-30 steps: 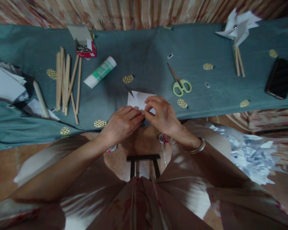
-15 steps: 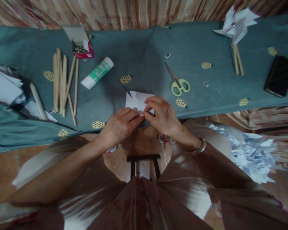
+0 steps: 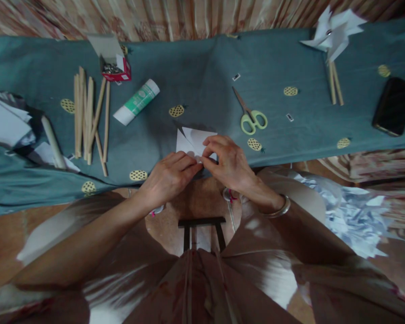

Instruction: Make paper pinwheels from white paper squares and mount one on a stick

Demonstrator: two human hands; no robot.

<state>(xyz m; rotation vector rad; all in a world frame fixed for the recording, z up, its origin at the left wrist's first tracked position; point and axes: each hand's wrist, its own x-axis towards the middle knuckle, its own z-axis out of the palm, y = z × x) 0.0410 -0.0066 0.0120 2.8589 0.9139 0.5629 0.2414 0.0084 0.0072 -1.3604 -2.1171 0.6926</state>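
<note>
A small white paper [image 3: 197,138] with a slit running in from its upper left corner lies at the table's front edge. My left hand [image 3: 172,174] is closed on its lower left part, fingertips pressed together. From the right, my right hand [image 3: 224,159] pinches the paper's lower edge between thumb and fingers. The fingertips of both hands nearly meet, and they hide the bottom of the paper. Green-handled scissors [image 3: 253,122] lie to the right, beyond my right hand. A green and white glue stick [image 3: 137,102] rests to the upper left of the paper.
Wooden sticks [image 3: 90,119] and a red box of metal pieces [image 3: 116,69] are at left, near stacked white paper [image 3: 6,121]. A white pinwheel [image 3: 334,33] and a black phone [image 3: 394,106] lie at right. Cut paper [image 3: 354,216] is heaped below the table's right side.
</note>
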